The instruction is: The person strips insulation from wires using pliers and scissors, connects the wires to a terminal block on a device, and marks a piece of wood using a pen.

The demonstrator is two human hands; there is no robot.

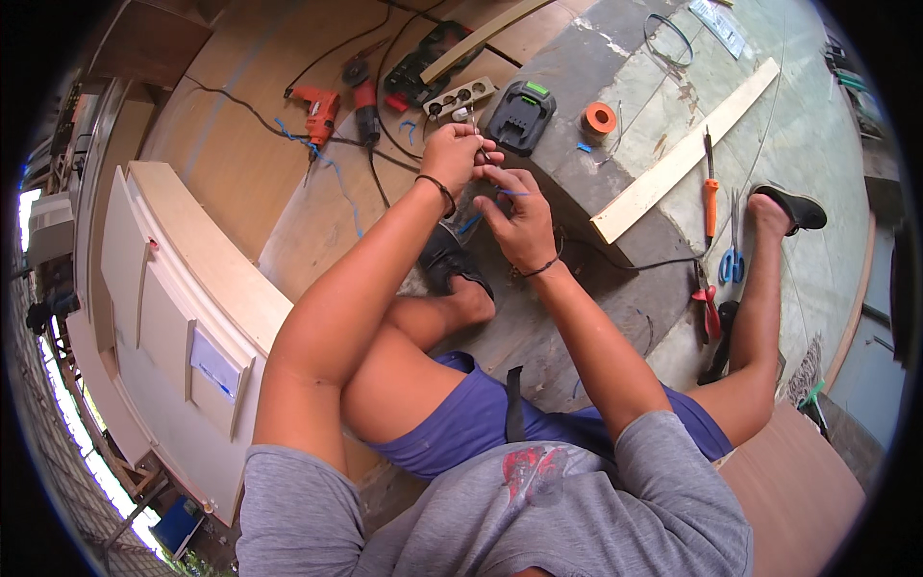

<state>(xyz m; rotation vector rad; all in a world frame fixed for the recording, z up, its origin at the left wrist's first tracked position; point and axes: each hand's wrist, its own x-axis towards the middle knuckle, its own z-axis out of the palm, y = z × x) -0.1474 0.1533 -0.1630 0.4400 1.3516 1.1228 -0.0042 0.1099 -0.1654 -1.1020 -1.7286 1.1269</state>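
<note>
Left hand (452, 154) is pinching a thin strand (476, 122), long axis pointing ahead of its fingers. Right hand (525, 225) is curling half-open just beside, blue wire (514, 193) crossing its fingers; can't tell grip.

Left hand (452, 154) and right hand (524, 226) close together; fingers (488, 157) curled; both arms (370, 274) outstretched
</note>
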